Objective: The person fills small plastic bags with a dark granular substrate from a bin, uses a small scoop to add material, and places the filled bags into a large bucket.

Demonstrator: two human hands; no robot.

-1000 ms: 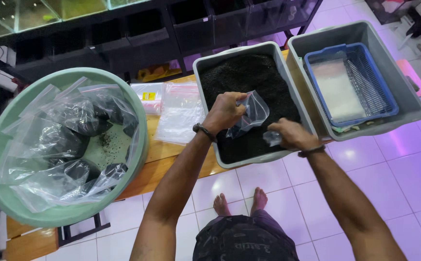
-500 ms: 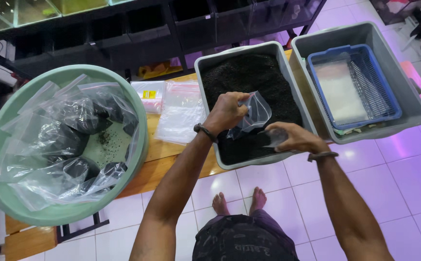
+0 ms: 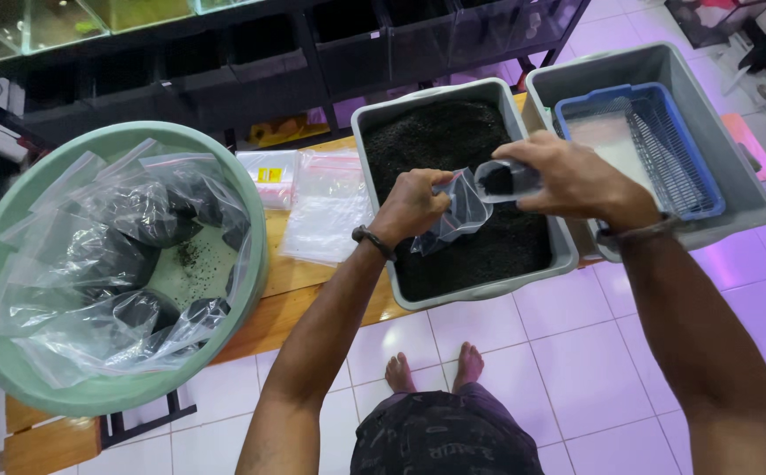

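My left hand [image 3: 412, 202] pinches the mouth of a small clear plastic bag [image 3: 458, 214] over a grey tub [image 3: 374, 123] filled with dark soil [image 3: 453, 149]. My right hand [image 3: 568, 179] grips a clear plastic cup [image 3: 506, 180] holding some dark soil. The cup is tipped on its side, its mouth facing the open bag. Both hands hover above the soil's surface.
A large green basin [image 3: 14, 369] at the left holds several clear bags filled with soil. Flat empty bags [image 3: 326, 211] lie on the wooden bench [image 3: 313, 295]. A second grey tub [image 3: 735, 189] at the right holds a blue basket [image 3: 695, 180]. Dark shelving stands behind.
My right hand rose out of the soil with the loaded cup and moved up to the bag's mouth. The left hand kept the bag in place.
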